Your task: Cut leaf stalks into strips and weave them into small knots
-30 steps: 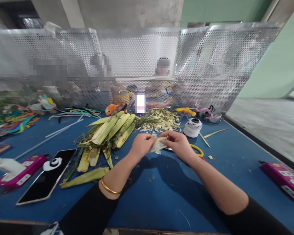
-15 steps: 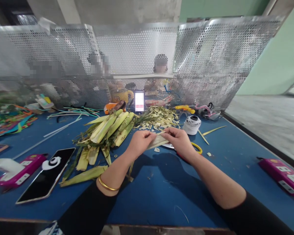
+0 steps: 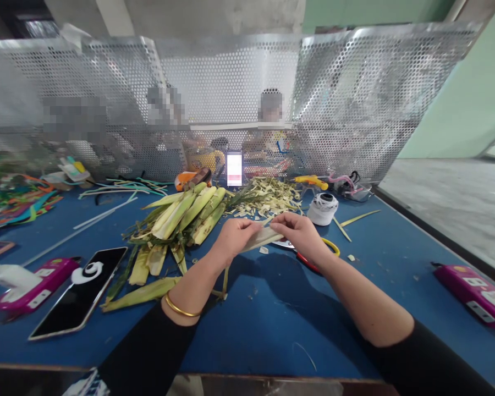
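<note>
Between my two hands a pale corn husk (image 3: pixel 263 237) is stretched above the blue table. My left hand (image 3: pixel 234 240) pinches its left end between thumb and fingers. The other end is in my right hand (image 3: pixel 300 232), also closed in a pinch. Under and beside my right wrist lie scissors (image 3: pixel 333 247) with red and yellow handles, partly covered by the hand. To the left of my left hand is a pile of green-yellow corn husks (image 3: pixel 185 215). Beyond my hands, cut husk scraps (image 3: pixel 272 197) are heaped.
A white spool (image 3: pixel 322 209) stands behind my right hand, near a yellow glue gun (image 3: pixel 311 182). A phone (image 3: pixel 80 294) and a magenta power strip (image 3: pixel 53 283) lie left; another power strip (image 3: pixel 472 297) is right. A perforated metal screen (image 3: pixel 231 77) borders the back, with people behind it.
My hands have barely moved; the husk between them now looks flatter and turned slightly. More of the scissors' red handle shows beside my right hand.
</note>
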A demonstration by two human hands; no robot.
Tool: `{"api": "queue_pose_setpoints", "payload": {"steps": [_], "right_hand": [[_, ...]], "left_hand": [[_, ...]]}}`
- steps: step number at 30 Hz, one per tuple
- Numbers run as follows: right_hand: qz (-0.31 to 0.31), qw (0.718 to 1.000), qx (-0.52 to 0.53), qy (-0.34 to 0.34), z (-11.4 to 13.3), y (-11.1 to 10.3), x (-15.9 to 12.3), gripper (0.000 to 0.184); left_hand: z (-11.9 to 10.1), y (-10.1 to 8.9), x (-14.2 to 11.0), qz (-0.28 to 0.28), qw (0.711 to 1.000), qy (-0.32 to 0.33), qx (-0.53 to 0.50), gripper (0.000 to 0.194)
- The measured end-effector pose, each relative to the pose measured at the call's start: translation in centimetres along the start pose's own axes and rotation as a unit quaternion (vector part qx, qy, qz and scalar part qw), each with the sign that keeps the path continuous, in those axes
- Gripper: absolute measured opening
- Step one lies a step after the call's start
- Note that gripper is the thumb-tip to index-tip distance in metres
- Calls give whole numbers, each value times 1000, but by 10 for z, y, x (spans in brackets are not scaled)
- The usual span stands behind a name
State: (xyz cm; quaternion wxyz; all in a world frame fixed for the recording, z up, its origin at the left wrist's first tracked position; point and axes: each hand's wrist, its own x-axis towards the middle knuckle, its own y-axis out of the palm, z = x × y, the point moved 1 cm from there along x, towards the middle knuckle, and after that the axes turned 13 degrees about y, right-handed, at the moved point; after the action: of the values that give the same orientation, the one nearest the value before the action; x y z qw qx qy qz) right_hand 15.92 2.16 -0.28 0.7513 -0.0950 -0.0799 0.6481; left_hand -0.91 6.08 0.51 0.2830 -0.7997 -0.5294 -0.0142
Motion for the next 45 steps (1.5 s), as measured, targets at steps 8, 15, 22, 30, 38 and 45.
{"api": "queue_pose_setpoints", "payload": {"steps": [8, 15, 22, 30, 38, 45], "right_hand": [[-44, 999, -14, -6, -4, -7, 3, 17], [-68, 996, -54, -24, -10, -12, 9, 15], [-76, 992, -92, -41, -7, -12, 7, 16], [-11, 986, 110, 127, 2, -4, 2, 18], [-27, 996, 76, 49, -2, -3, 2, 24], [-47, 996, -47, -53, 0, 1, -5, 21]], "left_hand": [[0, -1, 1, 22, 998, -12, -63, 26], [0, -7, 1, 6, 999, -31, -21, 28], [0, -2, -1, 82, 995, -38, -53, 21], [4, -5, 4, -10, 998, -23, 55, 24], [1, 0, 1, 19, 1000, 15, 18, 27], [-11, 5, -5, 99, 992, 77, 29, 39]]}}
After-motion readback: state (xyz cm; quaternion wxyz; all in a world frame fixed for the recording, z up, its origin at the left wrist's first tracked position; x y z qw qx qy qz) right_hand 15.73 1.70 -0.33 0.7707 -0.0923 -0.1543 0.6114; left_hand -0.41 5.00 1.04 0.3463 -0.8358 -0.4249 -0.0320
